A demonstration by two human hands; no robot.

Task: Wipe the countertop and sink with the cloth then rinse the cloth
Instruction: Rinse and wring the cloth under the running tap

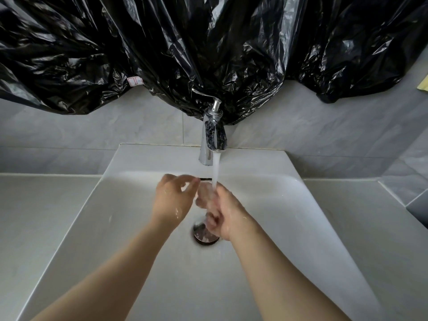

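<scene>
Water (215,167) is pouring from the faucet (212,135) at the back edge of the sink (289,205) and landing on the right hand (225,214), which is hovering just above the drain (203,237). Its fingers are curling inward, but spray and blur are hiding whether they are pinching anything (I cannot tell). The left hand (172,200) is hanging just beside the stream, toward the sink's left wall, with its fingers loosely bent and holding nothing. It is probably waiting to rub against the other hand under the flow.

Neither hand is showing the cloth. A yellow scrap (423,85) is peeking in at the far right edge, well apart from the basin, and may be the cloth, though too little is showing to say.

The basin is giving both forearms open room, with the countertop (34,216) flanking it on each side. The spout is overhanging close above the knuckles, and black plastic sheeting (162,42) is drooping around the lever (203,93), so any lift toward the back edge is calling for care.
</scene>
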